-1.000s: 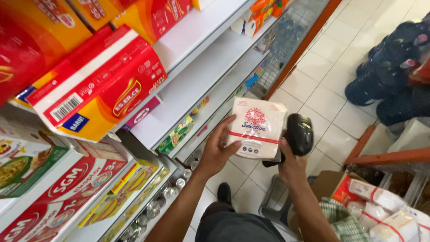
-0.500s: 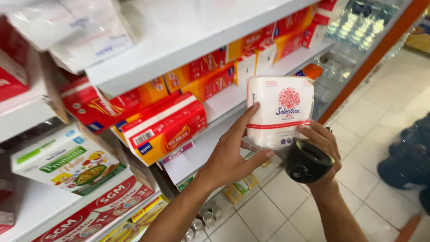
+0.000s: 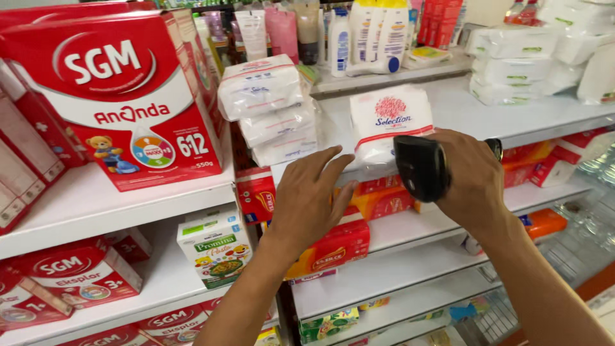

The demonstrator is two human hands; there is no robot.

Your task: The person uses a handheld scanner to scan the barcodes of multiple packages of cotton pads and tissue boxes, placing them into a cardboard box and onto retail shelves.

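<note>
The left hand (image 3: pixel 307 198) is spread wide, fingers apart and slightly curved, palm turned toward the shelving. It holds nothing. Its fingertips (image 3: pixel 343 160) reach the front lip of the white shelf (image 3: pixel 448 109), just beside the lower left corner of a white soft pack (image 3: pixel 389 122) with a red round emblem and a red band. Whether they actually touch the pack or only the shelf edge cannot be told.

The pack stands upright on that shelf, near its front edge, between a leaning stack of similar white packs (image 3: pixel 266 109) on its left and a pile of white wrapped packs (image 3: pixel 512 64) further right.

The right hand (image 3: pixel 471 182) is closed around a black handheld scanner (image 3: pixel 419 166), fingers wrapped over its far side, the dark body pointing up toward the pack. The scanner's top overlaps the pack's lower right corner, so that corner is hidden, and contact between the two cannot be judged. A dark band shows at the wrist.

A big red carton (image 3: pixel 122 96) fills the upper left, cut off by the frame's edge. Bottles (image 3: pixel 359 32) at the back are cropped at the top. The lower shelves' goods sit partly behind both forearms.
</note>
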